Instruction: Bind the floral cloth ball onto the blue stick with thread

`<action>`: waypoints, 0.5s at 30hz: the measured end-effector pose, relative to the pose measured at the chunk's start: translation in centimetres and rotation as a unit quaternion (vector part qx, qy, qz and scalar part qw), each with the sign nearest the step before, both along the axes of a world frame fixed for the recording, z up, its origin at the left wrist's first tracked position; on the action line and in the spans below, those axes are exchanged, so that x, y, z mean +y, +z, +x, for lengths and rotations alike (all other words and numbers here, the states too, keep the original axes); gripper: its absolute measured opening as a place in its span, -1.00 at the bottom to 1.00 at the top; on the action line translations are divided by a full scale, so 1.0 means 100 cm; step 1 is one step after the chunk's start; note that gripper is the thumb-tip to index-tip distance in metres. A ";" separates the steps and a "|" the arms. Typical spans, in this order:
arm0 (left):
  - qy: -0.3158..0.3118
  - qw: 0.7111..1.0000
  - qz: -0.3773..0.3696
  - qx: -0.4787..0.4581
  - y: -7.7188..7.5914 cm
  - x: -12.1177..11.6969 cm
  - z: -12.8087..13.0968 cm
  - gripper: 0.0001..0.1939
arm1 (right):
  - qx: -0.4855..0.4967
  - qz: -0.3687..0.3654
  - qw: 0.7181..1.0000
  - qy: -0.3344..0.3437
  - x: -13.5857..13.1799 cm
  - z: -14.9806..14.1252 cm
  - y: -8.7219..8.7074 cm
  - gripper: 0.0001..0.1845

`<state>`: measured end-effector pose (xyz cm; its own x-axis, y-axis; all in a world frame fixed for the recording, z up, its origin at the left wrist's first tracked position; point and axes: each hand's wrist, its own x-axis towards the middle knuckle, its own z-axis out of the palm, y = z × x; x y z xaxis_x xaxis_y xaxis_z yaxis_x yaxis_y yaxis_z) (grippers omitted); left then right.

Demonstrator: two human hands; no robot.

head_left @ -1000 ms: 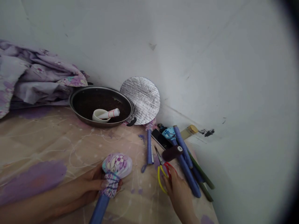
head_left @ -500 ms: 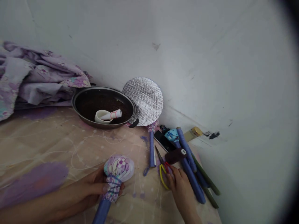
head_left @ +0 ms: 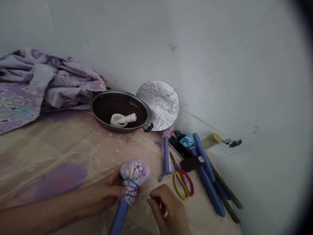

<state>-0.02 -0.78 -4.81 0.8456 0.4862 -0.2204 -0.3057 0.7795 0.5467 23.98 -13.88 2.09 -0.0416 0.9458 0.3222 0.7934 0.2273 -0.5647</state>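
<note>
My left hand (head_left: 105, 192) grips the neck of a floral cloth-wrapped bulb (head_left: 134, 173), which sits on top of a blue wrapped stick (head_left: 119, 218). Dark thread binds the neck. My right hand (head_left: 168, 209) is close to the bulb on its right, fingers curled together, with nothing visible in them. Scissors with yellow and red handles (head_left: 182, 182) lie on the table cover to the right of that hand, and a dark thread spool (head_left: 192, 164) rests just above them.
A dark pan (head_left: 117, 92) holds a white cup and a rolled item. Behind it leans a silver foil disc on a stick (head_left: 158, 104). A phone (head_left: 177, 147) and several blue and green rods (head_left: 210, 186) lie at right. Lilac floral cloth (head_left: 29, 88) is heaped at left against the wall.
My right hand has moved left from the scissors to beside the bulb, and the scissors now lie uncovered on the table. The view has shifted slightly.
</note>
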 end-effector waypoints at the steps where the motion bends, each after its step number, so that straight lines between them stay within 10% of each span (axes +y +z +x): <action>1: 0.003 1.000 0.002 0.001 0.003 0.000 0.001 -0.16 | 0.006 0.001 1.000 0.015 0.004 -0.007 0.000 -0.73; 15: 0.002 1.000 0.010 -0.004 0.031 0.001 -0.002 -0.15 | -0.051 0.057 0.997 0.022 0.008 -0.031 -0.009 -0.66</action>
